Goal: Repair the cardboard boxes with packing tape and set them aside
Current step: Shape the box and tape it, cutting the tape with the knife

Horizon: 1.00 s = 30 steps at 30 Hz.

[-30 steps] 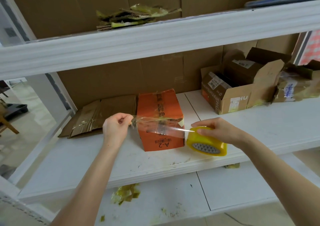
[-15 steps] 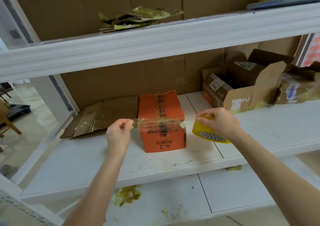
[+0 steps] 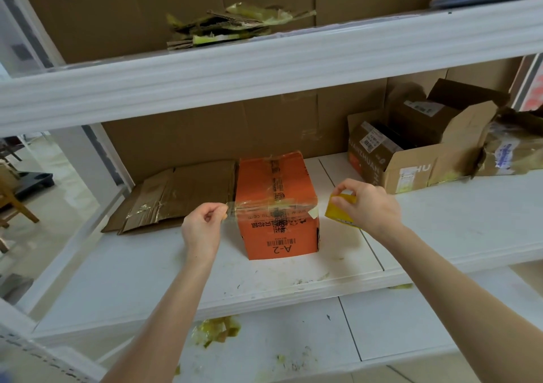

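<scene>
The orange box (image 3: 277, 206), printed A-2 on its near face, stands on the middle shelf (image 3: 455, 224) between the two hands. A strip of clear packing tape (image 3: 264, 205) stretches left to right along its near top edge and appears to lie on the cardboard. Just left of the box, the left hand (image 3: 202, 227) has its fingers (image 3: 219, 209) curled, with thumb and forefinger pinching the free end of the strip where it juts past the box's left edge. Just right of the box, the right hand (image 3: 370, 206) curls its fingers (image 3: 342, 190) round a yellow tape roll (image 3: 338, 210) (the hand hides most of it), held close to the box's near right corner. A flattened brown carton (image 3: 176, 194) lies on the shelf to the left, its right edge against the box's far left side and behind the left hand. To the far right, well apart, sits an open brown box (image 3: 411, 153) with its flaps up, and a crumpled, taped carton (image 3: 511, 153) is beside it at the frame's edge. Brown cardboard sheets (image 3: 235, 124) line the back of the shelf. The upper shelf (image 3: 264, 68) crosses above the box and carries torn cardboard and tape scraps (image 3: 235, 27). On the lower shelf (image 3: 293, 338), near the left forearm, lies a yellowish tape wad (image 3: 216, 329).
</scene>
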Motion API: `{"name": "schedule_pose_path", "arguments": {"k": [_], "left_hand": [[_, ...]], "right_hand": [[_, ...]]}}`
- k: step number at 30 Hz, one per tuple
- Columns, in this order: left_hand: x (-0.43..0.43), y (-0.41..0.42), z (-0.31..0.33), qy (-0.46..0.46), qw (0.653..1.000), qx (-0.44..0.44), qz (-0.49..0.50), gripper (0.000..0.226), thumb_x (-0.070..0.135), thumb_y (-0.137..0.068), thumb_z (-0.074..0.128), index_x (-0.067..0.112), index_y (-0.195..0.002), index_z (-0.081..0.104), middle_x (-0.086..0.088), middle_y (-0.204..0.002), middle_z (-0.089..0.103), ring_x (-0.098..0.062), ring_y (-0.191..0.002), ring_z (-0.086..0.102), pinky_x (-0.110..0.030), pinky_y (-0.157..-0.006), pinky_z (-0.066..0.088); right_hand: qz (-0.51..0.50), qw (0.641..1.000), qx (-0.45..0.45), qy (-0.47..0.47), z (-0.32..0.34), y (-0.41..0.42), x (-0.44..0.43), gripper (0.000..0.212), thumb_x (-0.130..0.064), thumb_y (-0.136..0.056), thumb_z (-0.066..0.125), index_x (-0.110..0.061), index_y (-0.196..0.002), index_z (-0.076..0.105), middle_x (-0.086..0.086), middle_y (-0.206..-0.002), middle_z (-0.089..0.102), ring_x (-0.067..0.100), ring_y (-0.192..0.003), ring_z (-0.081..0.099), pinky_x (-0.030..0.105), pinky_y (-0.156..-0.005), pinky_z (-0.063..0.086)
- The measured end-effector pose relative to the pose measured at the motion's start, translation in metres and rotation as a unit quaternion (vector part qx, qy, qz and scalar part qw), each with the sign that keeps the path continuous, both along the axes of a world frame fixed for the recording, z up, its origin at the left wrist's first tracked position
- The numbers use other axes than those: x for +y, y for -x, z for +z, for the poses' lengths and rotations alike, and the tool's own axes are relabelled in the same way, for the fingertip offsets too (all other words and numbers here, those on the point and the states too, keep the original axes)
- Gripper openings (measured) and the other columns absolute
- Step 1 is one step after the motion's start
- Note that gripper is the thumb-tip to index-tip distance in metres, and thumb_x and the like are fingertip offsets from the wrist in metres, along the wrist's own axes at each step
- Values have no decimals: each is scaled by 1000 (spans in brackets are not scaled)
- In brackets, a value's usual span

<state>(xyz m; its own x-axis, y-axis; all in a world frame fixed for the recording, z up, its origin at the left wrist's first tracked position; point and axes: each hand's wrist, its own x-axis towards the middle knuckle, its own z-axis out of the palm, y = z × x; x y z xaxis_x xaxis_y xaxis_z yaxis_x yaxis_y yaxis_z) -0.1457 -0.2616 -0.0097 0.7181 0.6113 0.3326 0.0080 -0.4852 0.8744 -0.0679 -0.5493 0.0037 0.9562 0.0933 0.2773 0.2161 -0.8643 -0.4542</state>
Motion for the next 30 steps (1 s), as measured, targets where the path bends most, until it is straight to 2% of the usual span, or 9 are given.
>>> {"name": "schedule_pose_path", "arguments": {"k": [3,6,10,17,21,25,27,28,30], "left_hand": [[-1,-5,-3,-4,1000,10,-5,15,19,-88,65,27,-76,66,16,-74,64,1,-72,57,-8,-61,38],[0,-13,-8,7,1000,22,-10,19,22,-90,63,31,-74,62,12,-85,62,1,-74,55,-5,-59,35],[3,-29,-13,21,997,60,-39,16,24,-95,54,24,-79,59,6,-93,61,-3,-79,54,-17,-62,37],[7,-49,-17,87,990,62,-89,16,20,-99,48,15,-87,58,-14,-90,66,-34,-91,62,-49,-87,49],[6,-54,-20,85,992,56,-79,12,18,-97,51,16,-88,57,-9,-89,66,-28,-89,63,-41,-81,51],[10,-57,-19,111,990,64,-59,11,15,-95,56,14,-106,55,-10,-110,62,-21,-96,61,-27,-79,47],[12,-51,-11,-37,999,11,15,23,9,-89,61,16,-110,59,-7,-113,57,-18,-102,55,-19,-80,40],[6,-47,-4,-157,986,-38,33,26,7,-87,59,17,-111,61,-6,-112,56,-16,-104,51,-16,-83,37],[-19,-44,5,-344,932,-104,-48,30,10,-85,56,22,-112,65,1,-111,59,-10,-104,48,-18,-91,36]], "right_hand": [[4,1000,-7,-2,-2,-5,1,8,-52,-90,55,-45,-87,54,-7,-76,56,17,-71,52,22,-48,33],[14,1000,3,-3,-4,-12,5,6,-50,-92,53,-45,-89,54,-6,-81,59,20,-78,57,26,-54,40],[13,999,34,-10,-6,-24,12,5,-49,-94,51,-45,-94,55,-4,-92,62,20,-82,58,27,-59,46],[54,996,70,17,-3,-49,24,29,-47,-98,45,-52,-124,56,-9,-118,66,18,-98,64,31,-74,56],[78,992,94,44,0,-55,28,30,-51,-96,45,-53,-124,56,-11,-116,67,17,-96,64,32,-75,56],[78,991,101,29,1,-57,30,31,-56,-92,49,-50,-121,60,-11,-116,67,18,-100,63,33,-78,55],[81,992,101,5,1,-57,30,34,-58,-89,53,-45,-119,61,-10,-116,66,18,-105,61,36,-82,54],[85,991,102,-8,-1,-57,29,33,-58,-88,55,-43,-117,61,-9,-115,66,18,-106,60,38,-84,54],[91,989,109,-32,-4,-57,29,28,-57,-87,57,-40,-109,60,-6,-110,65,18,-103,60,41,-84,54]]}}
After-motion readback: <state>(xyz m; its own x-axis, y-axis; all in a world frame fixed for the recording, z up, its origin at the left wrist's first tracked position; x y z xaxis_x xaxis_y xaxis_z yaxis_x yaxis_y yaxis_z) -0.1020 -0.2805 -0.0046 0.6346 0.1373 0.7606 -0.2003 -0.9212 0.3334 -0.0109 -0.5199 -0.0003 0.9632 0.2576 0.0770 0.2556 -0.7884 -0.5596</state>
